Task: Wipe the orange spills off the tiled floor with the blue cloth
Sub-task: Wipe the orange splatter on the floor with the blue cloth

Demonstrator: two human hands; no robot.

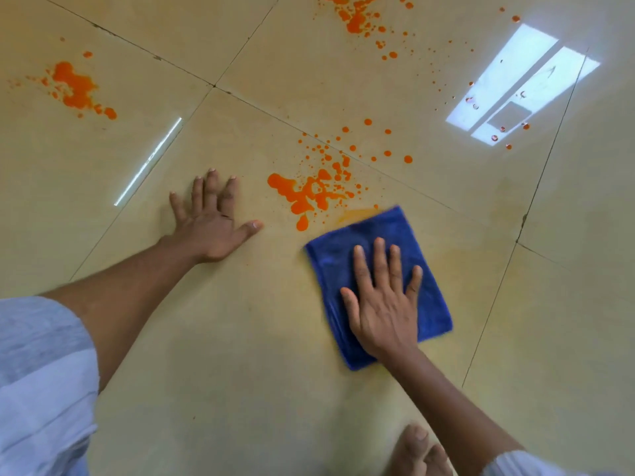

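While L hand point(211, 225) lies flat on tiled floor point(240, 338), R hand point(385, 304) presses blue cloth point(330, 262), fingers straight, gripping nothing. Cloth edge touches nearest orange spill point(305, 194).

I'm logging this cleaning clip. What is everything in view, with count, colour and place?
orange spills: three main splatters; nearest mid-floor, one far left, one top centre
stray drops: many, orange, scattered toward the upper right
blue cloth: one, folded flat, right of centre
tiled floor: beige, glossy, dark grout lines
window reflection: one, white, upper right
foot: bare, bottom edge
sleeve: pale grey, lower left
left hand: flat on the floor, fingers spread
right hand: flat, pressing the cloth
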